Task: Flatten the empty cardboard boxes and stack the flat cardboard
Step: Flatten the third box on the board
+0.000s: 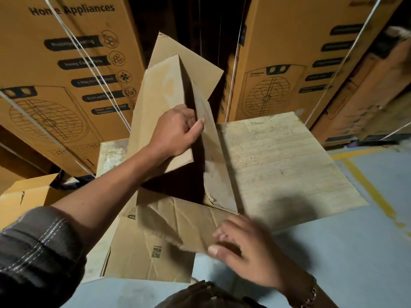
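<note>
Two hands are working the open cardboard box (142,261) on the grey floor (333,252): the left hand (175,132) is clamping curled fingers round the upright panel (155,96), presumably to collapse it, while the right hand (246,245) is bracing the near flap (189,218), its finger state blurred, undeterminable.
</note>
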